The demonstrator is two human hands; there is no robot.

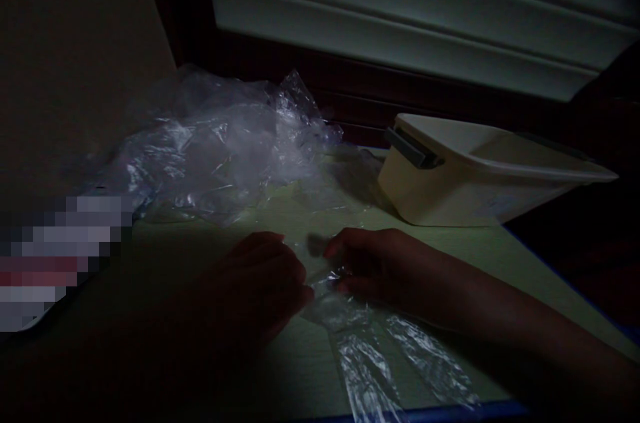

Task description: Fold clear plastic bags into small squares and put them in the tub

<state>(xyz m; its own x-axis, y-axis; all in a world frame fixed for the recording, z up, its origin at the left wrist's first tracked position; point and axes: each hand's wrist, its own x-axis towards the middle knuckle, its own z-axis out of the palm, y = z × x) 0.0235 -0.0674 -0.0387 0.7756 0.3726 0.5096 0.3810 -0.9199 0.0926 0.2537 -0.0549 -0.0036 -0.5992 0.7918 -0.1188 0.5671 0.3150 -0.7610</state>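
A clear plastic bag [365,350] lies on the pale green table, its two long strips reaching toward the near edge. My left hand [267,280] is closed, its fingertips pinching the bag's left side. My right hand [380,263] is at the bag's upper right; its fingers are curved with a gap between them, and the lower fingertips touch the plastic. How firmly they hold it is too dark to tell. Behind my hands lies a big heap of crumpled clear plastic bags [225,150].
A cream plastic bin [440,193] with a grey handle stands at the table's back right. At the left edge is a pixelated flat object [65,256]. The table [470,243] has a blue edge. Behind it are a dark frame and pale slats.
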